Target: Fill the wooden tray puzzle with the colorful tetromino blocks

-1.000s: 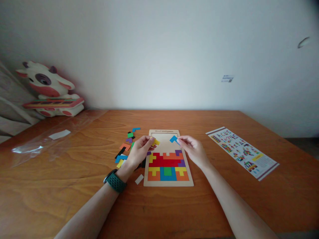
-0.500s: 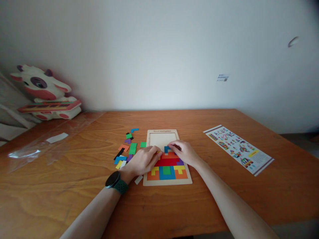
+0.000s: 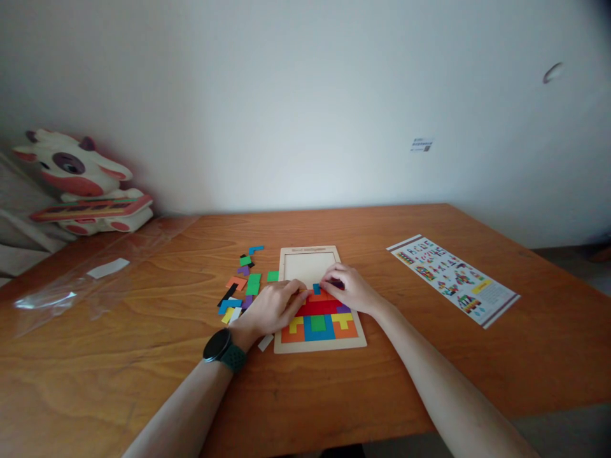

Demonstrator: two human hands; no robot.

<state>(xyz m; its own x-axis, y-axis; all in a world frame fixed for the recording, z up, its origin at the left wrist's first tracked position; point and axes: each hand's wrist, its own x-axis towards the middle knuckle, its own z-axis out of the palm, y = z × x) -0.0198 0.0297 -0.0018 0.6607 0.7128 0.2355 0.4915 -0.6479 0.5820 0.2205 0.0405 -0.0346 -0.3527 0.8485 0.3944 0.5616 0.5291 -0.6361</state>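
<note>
A pale wooden puzzle tray (image 3: 359,327) lies in front of me, its lower half filled with flat coloured pieces. My right hand (image 3: 350,287) comes over the tray's right edge, thumb and fingers pinched on a small blue puzzle piece (image 3: 316,289), partly covered by the fingertips. Over the left edge bends my left hand (image 3: 274,305), fingers closed together by the orange piece (image 3: 324,296); what they hold, if anything, is hidden. Nearer me sit a long red piece (image 3: 319,308) and a green square (image 3: 317,323) framed by blue.
Loose pieces, among them a green rectangle (image 3: 253,284) and an orange one (image 3: 236,283), lie left of the tray. A printed pattern sheet (image 3: 453,280) is at the right. Clear plastic wrapping (image 3: 62,292) and a cow-shaped toy keyboard (image 3: 90,184) are at the left.
My right hand has shifted slightly over the blue piece, and less of that piece shows. The left hand stays almost in place. The whole view has moved a little.
</note>
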